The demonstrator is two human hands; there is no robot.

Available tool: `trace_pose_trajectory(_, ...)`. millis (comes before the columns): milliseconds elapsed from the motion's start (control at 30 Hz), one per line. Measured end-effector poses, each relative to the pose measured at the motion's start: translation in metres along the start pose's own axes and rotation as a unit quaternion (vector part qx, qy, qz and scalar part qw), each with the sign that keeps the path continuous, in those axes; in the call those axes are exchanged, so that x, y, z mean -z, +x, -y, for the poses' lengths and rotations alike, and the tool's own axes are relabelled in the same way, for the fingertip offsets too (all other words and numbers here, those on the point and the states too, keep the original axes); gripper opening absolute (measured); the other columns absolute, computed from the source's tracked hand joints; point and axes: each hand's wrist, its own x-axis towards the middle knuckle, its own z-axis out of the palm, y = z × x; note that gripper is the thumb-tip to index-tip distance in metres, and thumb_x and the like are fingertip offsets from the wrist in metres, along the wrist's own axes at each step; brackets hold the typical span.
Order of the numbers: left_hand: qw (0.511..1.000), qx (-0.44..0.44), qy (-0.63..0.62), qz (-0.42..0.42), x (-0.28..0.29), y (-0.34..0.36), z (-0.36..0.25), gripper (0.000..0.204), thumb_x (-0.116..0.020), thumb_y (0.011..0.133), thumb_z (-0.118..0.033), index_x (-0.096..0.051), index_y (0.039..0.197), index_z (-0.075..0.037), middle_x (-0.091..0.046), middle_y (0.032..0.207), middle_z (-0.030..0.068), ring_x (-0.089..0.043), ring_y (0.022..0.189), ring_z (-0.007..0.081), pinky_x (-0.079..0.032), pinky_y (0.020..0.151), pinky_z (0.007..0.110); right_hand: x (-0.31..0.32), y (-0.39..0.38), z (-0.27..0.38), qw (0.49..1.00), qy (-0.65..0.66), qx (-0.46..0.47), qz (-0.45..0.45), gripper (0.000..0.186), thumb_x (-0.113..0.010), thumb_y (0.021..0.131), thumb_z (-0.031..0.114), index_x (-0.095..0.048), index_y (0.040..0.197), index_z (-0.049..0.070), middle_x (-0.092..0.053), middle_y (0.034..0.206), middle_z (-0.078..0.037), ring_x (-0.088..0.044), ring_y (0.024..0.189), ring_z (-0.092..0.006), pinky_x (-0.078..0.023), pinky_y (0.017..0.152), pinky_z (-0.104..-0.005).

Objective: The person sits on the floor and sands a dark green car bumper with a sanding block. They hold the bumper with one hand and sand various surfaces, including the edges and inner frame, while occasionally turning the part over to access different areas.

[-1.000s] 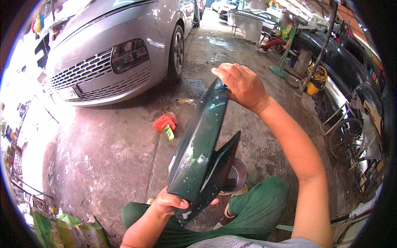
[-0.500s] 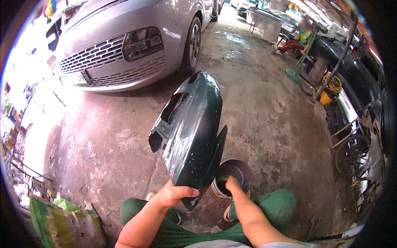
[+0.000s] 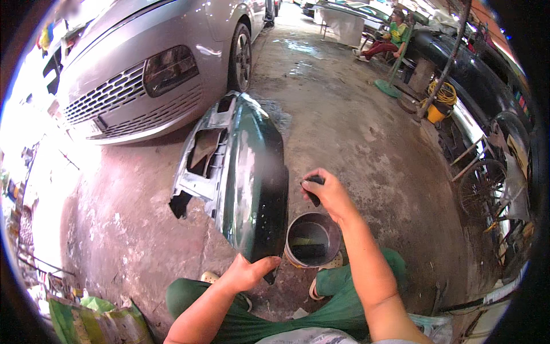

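Note:
A dark green car bumper [image 3: 243, 178] stands tilted in front of me, its far end near the floor by the parked car. It has rectangular openings, pale scuffed patches and water drops on its surface. My left hand [image 3: 247, 273] grips its near end, thumb on top. My right hand [image 3: 331, 196] is raised above the bucket, just right of the bumper and apart from it. Its fingers are closed on a small black pad [image 3: 313, 191], perhaps folded sandpaper. Between my feet and the bumper's right side stands the round bucket [image 3: 293, 259], with dark water and a yellowish-green strip inside.
A silver car [image 3: 132, 74] is parked ahead on the left. At the right lie a bicycle wheel [image 3: 483, 186], a yellow hose coil [image 3: 444, 94] and a dark car [image 3: 475, 74]. Another person [image 3: 395, 37] sits farther back. A green-white sack [image 3: 94, 321] lies near my left.
My right hand has come up out of the bucket, now showing the black pad. The bumper has shifted left and turned, showing more of its openings. My left hand still grips its near end.

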Motion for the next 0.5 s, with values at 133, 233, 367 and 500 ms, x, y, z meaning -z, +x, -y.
trace_pose_trajectory(133,0.989,-0.109,0.101,0.013,-0.020,0.006,0.001,0.019,-0.069,0.087,-0.007,-0.061,0.103,-0.003,-0.061,0.089,0.0016,-0.057,0.077,0.0142,-0.049,0.065,0.033,-0.010,-0.019,0.049,1.000,-0.002,-0.010,0.026,0.017,-0.065,0.095,0.016,-0.063,0.104,0.002,-0.066,0.083,-0.005,-0.061,0.070,-0.0115,-0.047,0.064,-0.0261)
trace_pose_trajectory(233,0.969,-0.178,0.174,0.005,-0.025,0.009,0.015,0.013,-0.065,0.088,-0.006,-0.059,0.100,-0.004,-0.057,0.082,0.0021,-0.054,0.072,0.0144,-0.048,0.063,0.033,-0.026,-0.034,0.039,0.996,0.065,-0.029,0.051,0.015,-0.066,0.095,0.014,-0.064,0.104,0.002,-0.066,0.083,-0.004,-0.060,0.070,-0.0110,-0.047,0.065,-0.0242)
trace_pose_trajectory(367,0.943,-0.192,0.273,0.007,-0.019,0.007,0.036,0.014,-0.064,0.087,-0.005,-0.060,0.100,-0.003,-0.058,0.087,0.0076,-0.057,0.078,0.0220,-0.048,0.072,0.037,-0.029,-0.034,0.037,0.996,0.057,-0.045,0.052,0.013,-0.064,0.096,0.011,-0.062,0.102,-0.001,-0.063,0.081,-0.004,-0.058,0.068,-0.0109,-0.048,0.060,-0.0264)
trace_pose_trajectory(500,0.896,-0.263,0.357,0.007,-0.015,0.007,0.040,0.026,-0.066,0.083,-0.006,-0.060,0.108,-0.001,-0.060,0.095,0.0134,-0.057,0.092,0.0301,-0.046,0.089,0.041,-0.025,-0.028,0.021,0.992,0.104,0.002,0.077,0.016,-0.065,0.097,0.014,-0.058,0.103,0.001,-0.064,0.086,-0.006,-0.059,0.070,-0.0115,-0.049,0.062,-0.0275)
